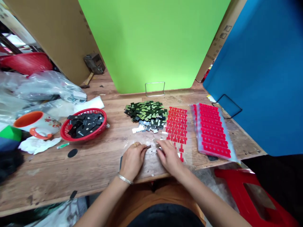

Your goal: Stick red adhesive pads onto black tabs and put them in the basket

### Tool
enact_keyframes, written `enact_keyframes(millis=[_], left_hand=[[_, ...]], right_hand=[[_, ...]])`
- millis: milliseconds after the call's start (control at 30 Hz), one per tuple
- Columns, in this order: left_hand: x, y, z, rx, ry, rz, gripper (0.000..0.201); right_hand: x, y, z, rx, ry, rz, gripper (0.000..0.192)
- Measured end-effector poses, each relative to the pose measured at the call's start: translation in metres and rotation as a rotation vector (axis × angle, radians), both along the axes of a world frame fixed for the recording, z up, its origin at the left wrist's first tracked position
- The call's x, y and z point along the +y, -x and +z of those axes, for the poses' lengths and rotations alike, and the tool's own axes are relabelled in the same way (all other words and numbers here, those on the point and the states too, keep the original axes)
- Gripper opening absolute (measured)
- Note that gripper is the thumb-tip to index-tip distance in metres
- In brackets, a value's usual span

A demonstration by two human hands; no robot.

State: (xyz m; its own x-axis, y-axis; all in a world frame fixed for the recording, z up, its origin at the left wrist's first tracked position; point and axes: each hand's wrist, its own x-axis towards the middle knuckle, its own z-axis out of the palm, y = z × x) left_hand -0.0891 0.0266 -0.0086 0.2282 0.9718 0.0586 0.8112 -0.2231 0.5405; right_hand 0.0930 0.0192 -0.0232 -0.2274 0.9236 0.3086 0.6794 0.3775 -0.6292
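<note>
My left hand (133,158), with a band on its wrist, pinches a small dark flat piece (148,147) between thumb and fingertips. Facing it a short way off, my right hand (170,158) has its thumb and fingers closed together; what they hold is too small to make out. Both hands rest low over a clear plastic sheet (151,168) at the table's front. Just beyond them lies a heap of T-shaped green and black pieces (148,112), with some silvery ones in front. Beside my right hand, red T-shaped pieces (176,124) are laid out in rows.
Farther right, red strips in clear plastic (214,132) are stacked. A red basket (105,124) of black pieces stands left, near a floral mug (47,124) and plastic bags (44,86). Green (153,44) and blue boards (262,78) rise behind; a red stool (239,189) is below right.
</note>
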Motion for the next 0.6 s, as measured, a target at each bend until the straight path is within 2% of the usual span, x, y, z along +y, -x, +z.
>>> enact_keyframes(millis=[133,233,300,433,600], left_hand=[[0.01,-0.009,0.0,-0.444,0.199,0.068,0.02],[0.02,-0.031,0.002,-0.838,0.438,0.105,0.019],[0.027,-0.048,0.003,-0.99,0.538,0.131,0.017],[0.043,-0.077,-0.003,-1.069,0.584,0.154,0.012],[0.062,-0.094,-0.019,-1.049,0.588,0.172,0.008]], right_hand=[[0.019,-0.043,0.004,0.079,0.061,-0.249,0.014],[0.031,-0.065,0.006,0.036,0.098,-0.295,0.012],[0.037,-0.068,0.004,0.013,0.099,-0.274,0.012],[0.047,-0.06,-0.003,-0.064,0.113,-0.262,0.011],[0.059,-0.058,-0.002,-0.218,0.22,-0.258,0.01]])
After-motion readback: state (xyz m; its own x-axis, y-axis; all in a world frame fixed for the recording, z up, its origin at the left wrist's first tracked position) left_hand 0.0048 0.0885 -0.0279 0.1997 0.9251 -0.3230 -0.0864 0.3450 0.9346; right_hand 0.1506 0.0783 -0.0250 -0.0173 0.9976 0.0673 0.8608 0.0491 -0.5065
